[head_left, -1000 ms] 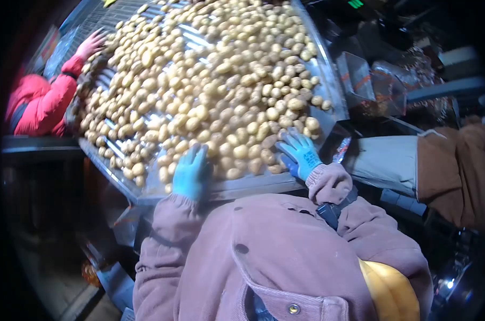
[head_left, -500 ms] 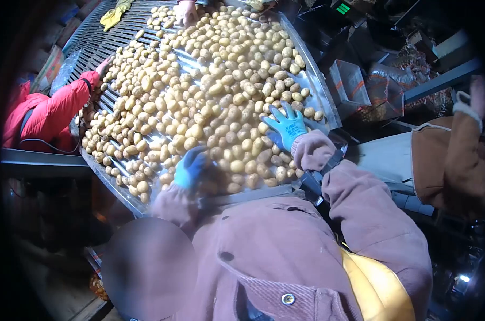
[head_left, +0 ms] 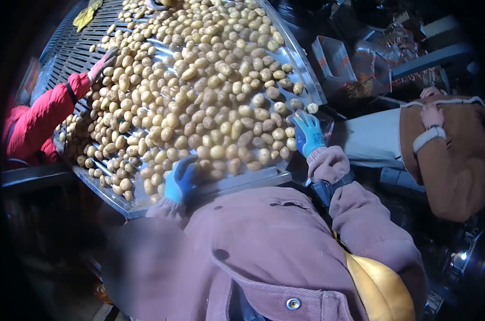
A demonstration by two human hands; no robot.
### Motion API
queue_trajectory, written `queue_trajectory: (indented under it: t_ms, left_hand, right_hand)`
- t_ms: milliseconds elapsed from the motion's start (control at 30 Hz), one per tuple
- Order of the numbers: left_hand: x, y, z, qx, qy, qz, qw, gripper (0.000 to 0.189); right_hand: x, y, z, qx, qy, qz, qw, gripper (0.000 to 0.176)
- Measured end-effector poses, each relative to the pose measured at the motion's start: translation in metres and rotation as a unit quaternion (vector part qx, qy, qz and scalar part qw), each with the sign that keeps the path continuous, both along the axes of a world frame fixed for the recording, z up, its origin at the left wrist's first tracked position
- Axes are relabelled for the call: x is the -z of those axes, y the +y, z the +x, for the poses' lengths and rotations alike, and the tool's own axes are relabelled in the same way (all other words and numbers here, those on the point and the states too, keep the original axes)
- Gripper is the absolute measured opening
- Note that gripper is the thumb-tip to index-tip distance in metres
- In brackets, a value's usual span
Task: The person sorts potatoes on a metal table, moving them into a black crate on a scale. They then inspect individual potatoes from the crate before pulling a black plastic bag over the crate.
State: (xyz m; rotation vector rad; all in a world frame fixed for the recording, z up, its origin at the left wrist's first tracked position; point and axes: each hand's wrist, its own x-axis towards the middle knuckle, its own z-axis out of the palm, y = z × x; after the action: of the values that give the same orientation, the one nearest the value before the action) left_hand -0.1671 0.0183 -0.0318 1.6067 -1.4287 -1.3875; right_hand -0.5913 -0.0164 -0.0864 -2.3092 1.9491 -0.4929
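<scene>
Many potatoes lie spread over a metal sorting table with a slatted bed. My left hand, in a light and dark blue glove, is at the near edge beside the closest potatoes. Its fingers are partly blurred but look apart, with nothing visible in them. At the table's right corner, my right hand wears the same kind of glove. Its fingers are stretched out next to the outermost potatoes, and the palm side is partly hidden.
Across the left side reaches a person's gloved hand from a red sleeve. Another hand is at the far edge. A person in a brown coat stands right. A yellow cloth lies on the slats. Clear-walled bins stand beyond.
My right hand has moved from over the potatoes to the table's right corner. My left hand has shifted slightly. The view has shifted, and the brown-coated person's arms have changed position.
</scene>
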Motion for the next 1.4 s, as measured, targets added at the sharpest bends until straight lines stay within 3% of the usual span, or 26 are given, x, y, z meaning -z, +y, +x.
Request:
queue_trajectory:
  t_ms: [67,167,233,400,500,533,633,733,833,900,967,1033,1100,1133,1167,1267,1300,1333,1367,1400]
  left_hand:
    - [0.001,-0.002,-0.010,-0.005,-0.011,-0.003,1.000,0.031]
    - [0.005,-0.005,-0.021,-0.015,-0.016,-0.003,1.000,0.031]
    - [0.022,-0.013,-0.015,-0.009,-0.039,-0.019,0.999,0.032]
    - [0.039,-0.014,-0.009,0.011,-0.099,-0.072,0.992,0.033]
    - [0.029,-0.005,-0.005,0.011,-0.101,-0.064,0.993,0.035]
    - [0.021,-0.005,0.000,0.027,-0.084,-0.049,0.995,0.037]
    - [0.001,0.006,0.002,-0.088,0.131,0.103,0.982,0.038]
    - [-0.009,0.005,-0.005,-0.017,-0.001,-0.088,0.996,0.037]
    - [-0.015,0.001,-0.012,0.029,-0.084,-0.179,0.980,0.036]
    - [-0.021,-0.003,-0.018,-0.024,-0.003,-0.088,0.996,0.037]
    - [-0.023,-0.006,-0.021,-0.150,0.187,0.124,0.963,0.039]
    - [-0.003,-0.002,-0.013,-0.026,0.069,-0.046,0.996,0.046]
    - [-0.023,-0.007,-0.025,-0.131,0.178,0.100,0.970,0.049]
    - [-0.031,-0.009,-0.031,-0.142,0.187,0.119,0.965,0.048]
    - [-0.019,-0.008,-0.024,-0.113,0.150,0.085,0.979,0.046]
    - [-0.024,-0.008,-0.031,-0.168,0.162,0.116,0.965,0.046]
    - [-0.018,-0.008,-0.024,-0.082,0.066,0.008,0.994,0.045]
    - [-0.009,-0.008,-0.013,0.008,-0.033,-0.103,0.994,0.044]
    - [0.000,-0.012,-0.003,0.081,-0.124,-0.232,0.961,0.041]
    - [0.006,-0.013,0.002,0.104,-0.152,-0.277,0.943,0.039]
  right_hand:
    - [-0.004,0.018,-0.004,0.022,-0.043,0.018,0.999,0.033]
    - [-0.013,0.036,-0.004,0.002,-0.012,-0.037,0.999,0.040]
    - [-0.037,0.031,0.022,-0.054,-0.033,-0.074,0.995,0.042]
    - [-0.029,-0.001,0.096,-0.258,-0.021,0.015,0.966,0.045]
    - [-0.030,-0.013,0.083,-0.302,0.005,0.029,0.953,0.045]
    - [-0.032,-0.017,0.071,-0.314,0.011,0.030,0.949,0.046]
    - [-0.015,-0.024,0.022,-0.265,0.024,0.005,0.964,0.048]
    - [-0.007,-0.037,-0.019,-0.208,0.060,-0.030,0.976,0.048]
    - [-0.010,-0.058,-0.045,-0.169,0.063,-0.059,0.982,0.045]
    - [-0.023,-0.077,-0.050,-0.134,0.007,-0.109,0.985,0.041]
    - [-0.017,-0.113,-0.054,-0.124,-0.058,-0.157,0.978,0.038]
    - [-0.015,-0.155,-0.050,-0.118,-0.149,-0.172,0.967,0.035]
    - [-0.033,-0.192,-0.033,-0.152,-0.204,-0.175,0.951,0.035]
    - [-0.038,-0.207,-0.024,-0.186,-0.199,-0.186,0.944,0.035]
    - [-0.027,-0.225,-0.020,-0.199,-0.198,-0.140,0.950,0.038]
    - [-0.024,-0.239,-0.002,-0.250,-0.125,0.031,0.960,0.053]
    - [-0.007,-0.240,0.006,-0.259,-0.124,0.059,0.956,0.055]
    - [0.014,-0.234,0.012,-0.298,-0.091,-0.032,0.950,0.056]
    - [-0.012,-0.206,0.016,-0.252,0.035,-0.014,0.967,0.055]
    - [-0.015,-0.187,0.017,-0.234,0.027,-0.006,0.972,0.052]
